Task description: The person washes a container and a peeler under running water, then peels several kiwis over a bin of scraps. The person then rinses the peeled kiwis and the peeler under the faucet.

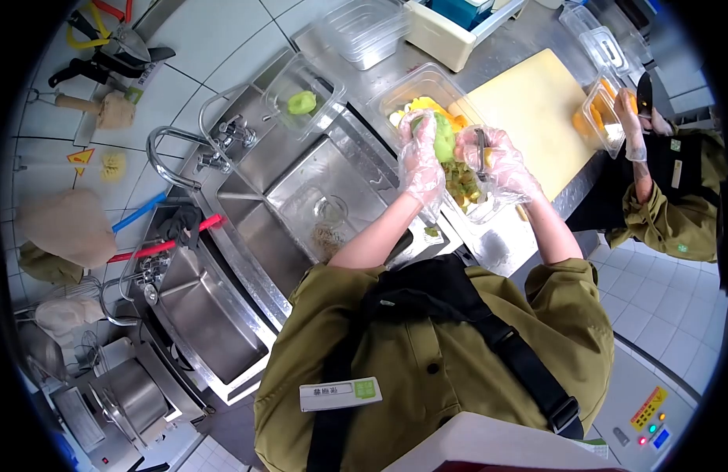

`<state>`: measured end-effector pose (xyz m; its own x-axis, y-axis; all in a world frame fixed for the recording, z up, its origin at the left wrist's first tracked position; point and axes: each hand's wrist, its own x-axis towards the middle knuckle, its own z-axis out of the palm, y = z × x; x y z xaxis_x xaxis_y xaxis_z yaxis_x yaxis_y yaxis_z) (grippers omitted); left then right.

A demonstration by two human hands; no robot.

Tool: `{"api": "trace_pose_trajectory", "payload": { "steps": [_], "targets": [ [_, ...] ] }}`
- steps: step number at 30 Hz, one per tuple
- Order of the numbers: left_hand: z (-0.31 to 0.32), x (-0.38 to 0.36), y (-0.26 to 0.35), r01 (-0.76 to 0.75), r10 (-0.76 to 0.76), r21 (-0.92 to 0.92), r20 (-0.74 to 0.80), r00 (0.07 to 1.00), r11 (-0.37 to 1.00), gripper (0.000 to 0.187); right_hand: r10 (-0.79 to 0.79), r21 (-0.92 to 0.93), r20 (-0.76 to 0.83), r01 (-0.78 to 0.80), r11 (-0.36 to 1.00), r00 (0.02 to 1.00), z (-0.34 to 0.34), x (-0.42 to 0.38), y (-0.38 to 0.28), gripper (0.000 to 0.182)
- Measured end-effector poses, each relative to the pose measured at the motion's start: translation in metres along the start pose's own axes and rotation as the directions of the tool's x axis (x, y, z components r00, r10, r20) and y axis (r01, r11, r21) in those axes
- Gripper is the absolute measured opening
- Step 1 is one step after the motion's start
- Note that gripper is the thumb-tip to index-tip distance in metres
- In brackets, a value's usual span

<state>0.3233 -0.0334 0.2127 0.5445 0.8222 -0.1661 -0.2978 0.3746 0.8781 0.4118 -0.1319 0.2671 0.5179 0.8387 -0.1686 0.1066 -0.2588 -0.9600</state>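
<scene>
My left hand point(421, 165), in a clear plastic glove, is closed around a pale green peeled fruit point(443, 140). Close beside it, my gloved right hand point(505, 161) grips a peeler point(481, 148) with a dark metal frame, its head near the fruit's side. Below both hands lie green and brownish peels point(462, 186). A clear plastic container point(417, 77) behind them holds yellow and orange pieces. Another pale green fruit point(302, 102) sits in a clear tub point(281, 79) left of my left hand.
A cream cutting board point(537, 102) lies to the right. Beyond it another person point(671, 189) holds a knife point(644, 96) near a tub of orange pieces point(596, 118). A steel sink point(301, 185) with a faucet point(163, 149) is at left. Stacked clear containers point(364, 31) stand at the back.
</scene>
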Motion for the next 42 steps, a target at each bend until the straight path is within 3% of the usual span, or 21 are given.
{"api": "trace_pose_trajectory", "payload": {
  "steps": [3, 5, 7, 9, 13, 15, 16, 17, 18, 19, 21, 24, 25, 26, 29, 30, 31, 34, 38, 39, 42],
  "targets": [
    [-0.001, 0.007, -0.013, 0.052, -0.055, -0.144, -0.015, 0.998, 0.988, 0.031, -0.074, -0.428, -0.064, 0.04, 0.903, 0.995, 0.008, 0.005, -0.013, 0.012],
    [0.001, 0.007, -0.014, 0.151, -0.154, -0.338, 0.019, 0.988, 0.929, 0.027, -0.426, -0.464, -0.081, 0.344, 0.817, 0.901, 0.0, 0.024, 0.067, 0.012],
    [0.001, 0.008, -0.003, 0.316, -0.292, -0.485, 0.126, 0.948, 0.816, 0.029, -0.348, -0.3, -0.102, 0.305, 0.904, 0.932, 0.005, 0.023, 0.061, 0.014],
    [-0.002, 0.007, 0.008, 0.483, -0.367, -0.576, 0.314, 0.876, 0.659, 0.039, -0.126, 0.085, -0.002, 0.125, 0.989, 0.992, 0.011, 0.017, 0.029, 0.015],
    [-0.006, 0.01, 0.009, 0.591, -0.4, -0.618, 0.436, 0.806, 0.519, 0.043, -0.043, 0.114, -0.062, 0.05, 0.992, 0.997, 0.015, 0.011, 0.013, 0.017],
    [-0.01, 0.021, 0.0, 0.629, -0.427, -0.561, 0.462, 0.778, 0.538, 0.043, 0.06, 0.083, -0.105, -0.051, 0.995, 0.993, 0.012, 0.012, 0.022, 0.024],
    [-0.014, 0.027, -0.003, 0.645, -0.44, -0.533, 0.471, 0.764, 0.548, 0.043, -0.002, -0.061, -0.098, -0.004, 0.998, 0.995, 0.009, 0.011, 0.019, 0.022],
    [-0.015, 0.021, 0.015, 0.606, -0.365, -0.343, 0.556, 0.747, 0.718, 0.038, -0.061, -0.201, -0.08, 0.044, 0.979, 0.995, 0.008, 0.008, 0.003, 0.021],
    [-0.015, 0.018, 0.009, 0.485, -0.324, -0.254, 0.485, 0.812, 0.837, 0.037, -0.119, -0.334, -0.054, 0.094, 0.938, 0.991, 0.008, 0.007, -0.005, 0.019],
    [-0.016, 0.014, -0.003, 0.352, -0.265, -0.145, 0.42, 0.868, 0.925, 0.037, -0.196, -0.269, 0.012, 0.192, 0.944, 0.981, 0.008, 0.004, -0.004, 0.017],
    [-0.01, 0.003, 0.007, 0.254, -0.204, -0.102, 0.351, 0.914, 0.962, 0.04, -0.137, -0.059, 0.051, 0.14, 0.988, 0.989, 0.006, 0.005, 0.001, 0.019],
    [-0.01, 0.008, 0.011, 0.453, -0.335, -0.375, 0.34, 0.879, 0.809, 0.039, -0.112, 0.269, 0.06, 0.092, 0.959, 0.992, -0.002, 0.004, -0.001, 0.02],
    [-0.017, 0.017, 0.008, 0.531, -0.331, -0.432, 0.457, 0.826, 0.729, 0.04, -0.08, 0.347, 0.034, 0.063, 0.936, 0.996, -0.007, -0.001, -0.006, 0.019],
    [-0.022, 0.02, 0.012, 0.57, -0.369, -0.473, 0.454, 0.811, 0.672, 0.042, -0.045, 0.425, 0.014, 0.035, 0.904, 0.999, -0.01, -0.005, -0.009, 0.017],
    [-0.03, 0.024, 0.022, 0.679, -0.524, -0.541, 0.437, 0.731, 0.496, 0.057, 0.029, -0.009, 0.01, -0.029, 1.0, 1.0, -0.017, 0.001, 0.012, 0.021],
    [-0.029, 0.022, 0.026, 0.666, -0.511, -0.524, 0.429, 0.745, 0.531, 0.058, 0.05, -0.176, 0.018, -0.046, 0.983, 0.999, -0.019, 0.004, 0.019, 0.025],
    [-0.029, 0.019, 0.028, 0.653, -0.498, -0.505, 0.423, 0.757, 0.565, 0.06, -0.06, -0.479, 0.048, 0.076, 0.874, 0.997, -0.02, 0.011, 0.037, 0.027],
    [-0.035, 0.017, 0.023, 0.654, -0.469, -0.362, 0.479, 0.742, 0.665, 0.066, -0.395, -0.617, 0.012, 0.317, 0.72, 0.919, -0.013, 0.003, 0.029, 0.027],
    [-0.026, 0.007, 0.02, 0.527, -0.42, -0.144, 0.447, 0.79, 0.837, 0.064, -0.425, -0.435, 0.092, 0.42, 0.797, 0.901, -0.005, 0.001, 0.0, 0.033],
    [-0.024, 0.006, 0.016, 0.485, -0.39, -0.12, 0.444, 0.807, 0.866, 0.064, -0.524, -0.494, 0.119, 0.508, 0.706, 0.843, -0.003, 0.003, 0.003, 0.029],
    [-0.013, -0.002, 0.023, 0.424, -0.392, 0.004, 0.392, 0.833, 0.906, 0.063, -0.446, -0.498, 0.145, 0.454, 0.738, 0.883, 0.002, 0.001, -0.006, 0.024]
  ]
}}
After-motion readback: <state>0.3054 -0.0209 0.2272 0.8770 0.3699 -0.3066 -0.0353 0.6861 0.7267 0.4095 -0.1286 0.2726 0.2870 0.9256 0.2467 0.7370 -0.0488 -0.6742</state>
